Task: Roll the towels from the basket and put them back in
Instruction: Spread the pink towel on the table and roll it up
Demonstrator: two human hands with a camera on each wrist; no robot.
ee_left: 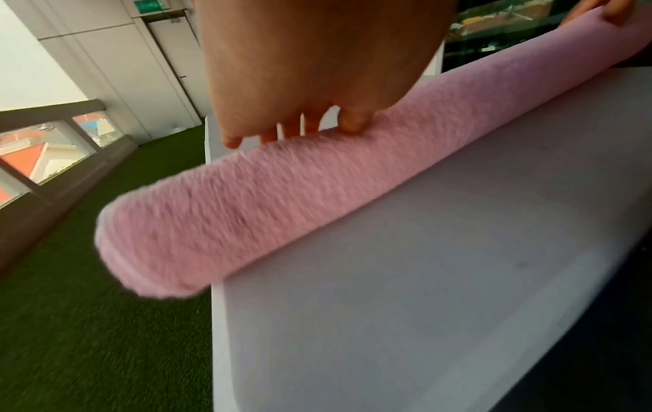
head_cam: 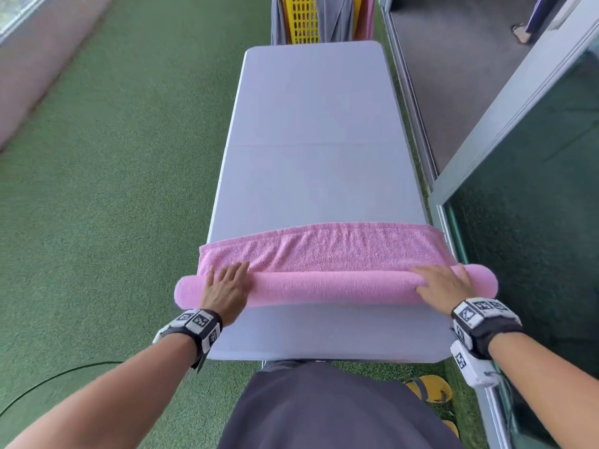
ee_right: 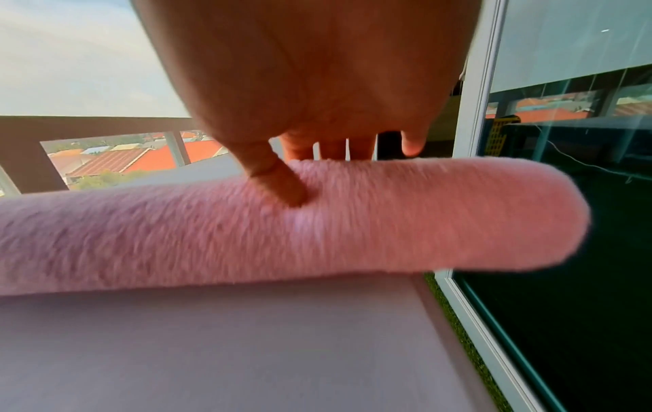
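A pink towel (head_cam: 324, 254) lies across the white table (head_cam: 311, 157), partly rolled into a long roll (head_cam: 334, 288) near me, with a flat strip beyond it. The roll's ends overhang both table sides. My left hand (head_cam: 227, 283) presses flat on the roll's left part, fingers straight. My right hand (head_cam: 444, 283) presses flat on its right part. In the left wrist view the left fingers (ee_left: 289, 131) lie over the roll (ee_left: 282, 195). The right wrist view has the thumb (ee_right: 282, 184) dug into the roll (ee_right: 317, 223). A yellow basket (head_cam: 303, 17) stands beyond the table's far end.
Grey and pink cloths (head_cam: 335, 17) hang by the basket. Green artificial turf (head_cam: 113, 189) lies to the left. A glass sliding door (head_cam: 518, 205) with a metal frame runs close along the table's right side. A black cable (head_cam: 48, 380) crosses the turf.
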